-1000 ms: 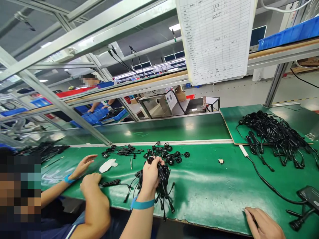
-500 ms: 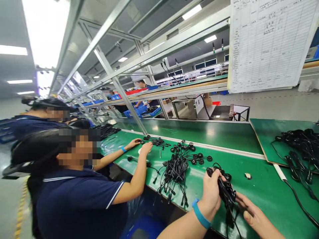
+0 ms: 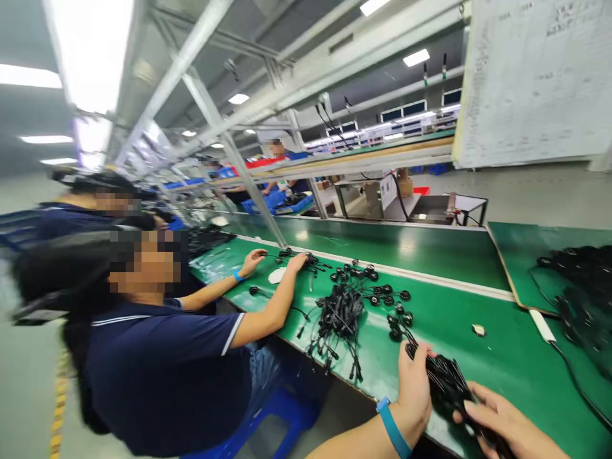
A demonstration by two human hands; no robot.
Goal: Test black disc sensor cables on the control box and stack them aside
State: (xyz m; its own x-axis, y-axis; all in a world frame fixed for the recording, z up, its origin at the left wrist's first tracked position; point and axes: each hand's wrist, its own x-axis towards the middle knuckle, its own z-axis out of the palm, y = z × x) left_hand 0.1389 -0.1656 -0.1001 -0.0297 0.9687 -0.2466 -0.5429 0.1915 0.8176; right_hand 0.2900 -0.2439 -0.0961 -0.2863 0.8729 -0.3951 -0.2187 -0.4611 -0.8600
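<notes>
Here the cables [image 3: 448,377], at four o'clock in view, run ten-to-four over the counter [image 3: 444,303], left hand [image 3: 415,379] closed round their ten-o'clock side, right hand [image 3: 502,414] round their four

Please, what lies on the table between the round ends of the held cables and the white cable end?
In the head view, a small pale piece lies there on the table, apart from the round ends and the white cable end.
</notes>
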